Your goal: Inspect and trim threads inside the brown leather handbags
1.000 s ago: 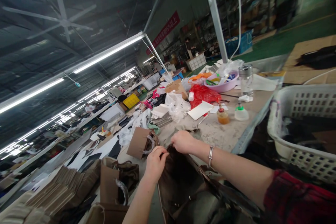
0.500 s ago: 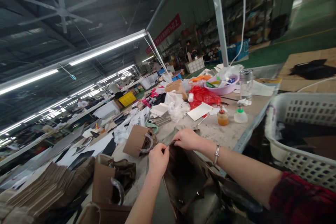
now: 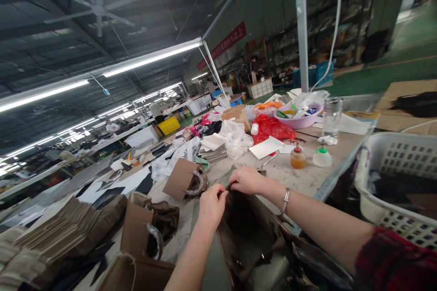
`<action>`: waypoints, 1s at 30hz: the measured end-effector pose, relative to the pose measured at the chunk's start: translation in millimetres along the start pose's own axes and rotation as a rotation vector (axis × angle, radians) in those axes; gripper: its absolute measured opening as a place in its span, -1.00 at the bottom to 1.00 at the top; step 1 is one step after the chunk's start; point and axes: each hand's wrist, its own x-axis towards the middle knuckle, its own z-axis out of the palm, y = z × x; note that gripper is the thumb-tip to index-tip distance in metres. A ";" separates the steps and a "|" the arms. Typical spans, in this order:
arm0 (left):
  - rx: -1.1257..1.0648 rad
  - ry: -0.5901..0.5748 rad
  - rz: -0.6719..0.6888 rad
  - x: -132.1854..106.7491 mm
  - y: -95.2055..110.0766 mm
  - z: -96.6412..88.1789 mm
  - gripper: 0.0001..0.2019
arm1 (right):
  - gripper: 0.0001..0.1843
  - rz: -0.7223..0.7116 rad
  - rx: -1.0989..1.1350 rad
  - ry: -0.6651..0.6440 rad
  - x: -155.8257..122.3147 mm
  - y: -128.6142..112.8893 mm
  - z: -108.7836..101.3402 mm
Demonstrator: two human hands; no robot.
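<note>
A dark brown leather bag (image 3: pixel 251 236) lies open on the workbench right in front of me. My left hand (image 3: pixel 211 204) is closed in a pinch on the bag's top edge at its near-left corner. My right hand (image 3: pixel 247 179), with a silver bracelet on the wrist, is closed on the same edge a little farther along. Both hands meet at the bag's upper rim, and a thin dark strip shows between them. The bag's inside is dark and largely hidden.
The grey workbench (image 3: pixel 303 177) carries an amber glue bottle (image 3: pixel 298 158), a white squeeze bottle (image 3: pixel 322 157), a clear jar (image 3: pixel 331 116), a pink bowl (image 3: pixel 300 120), a red plastic bag (image 3: pixel 273 128) and white sheets. Brown paper bags (image 3: pixel 184 179) stand left. A white basket (image 3: pixel 403 173) sits right.
The view has tilted and shifted a little. Both hands stay pinched on the bag's top edge, moved slightly right in the picture and closer together.
</note>
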 end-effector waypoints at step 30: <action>0.035 -0.076 -0.200 -0.3 -10.5 -10.0 -0.64 | -0.74 0.048 0.021 0.041 -1.4 -4.8 7.2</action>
